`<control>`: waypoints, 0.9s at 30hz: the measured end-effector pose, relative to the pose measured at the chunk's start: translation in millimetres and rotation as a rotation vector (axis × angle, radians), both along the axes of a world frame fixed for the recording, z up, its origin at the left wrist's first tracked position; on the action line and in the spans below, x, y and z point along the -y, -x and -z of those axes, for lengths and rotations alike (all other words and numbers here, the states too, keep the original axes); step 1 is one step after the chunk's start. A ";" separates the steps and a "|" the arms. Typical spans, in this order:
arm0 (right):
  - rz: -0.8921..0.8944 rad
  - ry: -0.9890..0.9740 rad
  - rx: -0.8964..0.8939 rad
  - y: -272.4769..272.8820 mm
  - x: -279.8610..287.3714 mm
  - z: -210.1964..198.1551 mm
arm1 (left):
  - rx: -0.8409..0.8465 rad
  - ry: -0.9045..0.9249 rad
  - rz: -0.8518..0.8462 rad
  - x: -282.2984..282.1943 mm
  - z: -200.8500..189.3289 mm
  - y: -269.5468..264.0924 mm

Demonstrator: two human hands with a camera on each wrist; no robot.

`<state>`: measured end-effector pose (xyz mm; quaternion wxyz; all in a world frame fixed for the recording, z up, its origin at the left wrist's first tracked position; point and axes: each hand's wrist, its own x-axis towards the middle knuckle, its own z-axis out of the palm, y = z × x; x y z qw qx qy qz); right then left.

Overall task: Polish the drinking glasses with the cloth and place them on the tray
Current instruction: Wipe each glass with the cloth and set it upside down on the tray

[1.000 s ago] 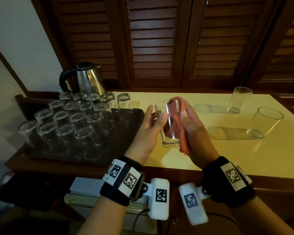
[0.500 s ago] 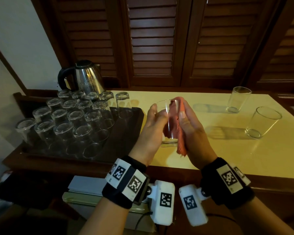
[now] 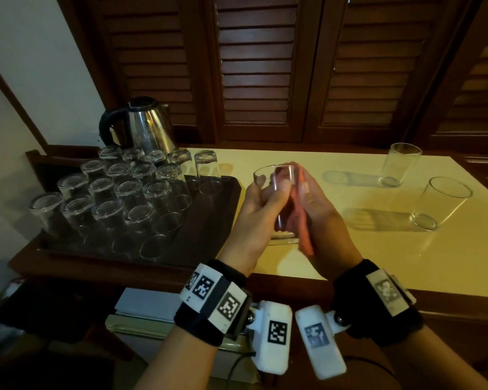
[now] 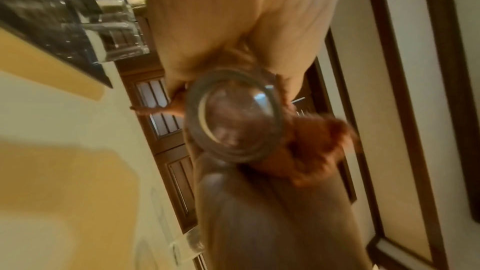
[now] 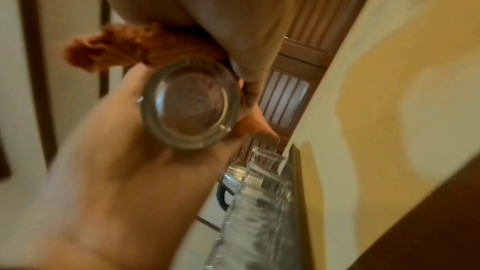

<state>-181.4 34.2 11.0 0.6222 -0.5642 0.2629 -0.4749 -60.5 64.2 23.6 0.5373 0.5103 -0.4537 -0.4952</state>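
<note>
The left hand is curling its fingers round a clear drinking glass, holding it upright above the near edge of the yellow tabletop; the right hand is pressing an orange cloth against the far side of that glass, its fingers lying along the cloth and its thumb bearing on it; the cloth is sitting between the right palm and the glass wall, with a loose end hanging below the fingers; in the left wrist view the thick glass base is facing the camera, ringed by fingers, with the cloth bunching just beside it; the right wrist view is showing the same base cradled in the left hand, cloth tucked under the right palm; to the left of the left fingers a dark tray is carrying rows of upturned glasses, with a steel kettle behind them; well to the right of the right fingers two more glasses are standing mouth-up on the tabletop.
</note>
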 end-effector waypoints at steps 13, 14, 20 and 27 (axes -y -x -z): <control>0.010 -0.051 0.038 -4.5 -0.4 3.2 | -0.092 0.071 0.026 -1.3 6.0 1.9; -0.017 -0.112 0.088 -2.9 -0.8 2.8 | -0.106 0.084 0.040 -1.8 5.6 0.5; -0.094 -0.346 0.319 4.6 -2.8 13.7 | -0.194 0.090 0.009 0.3 4.5 -5.5; -0.145 -0.368 0.325 16.2 0.7 8.1 | -0.312 0.170 -0.052 1.2 16.2 -19.1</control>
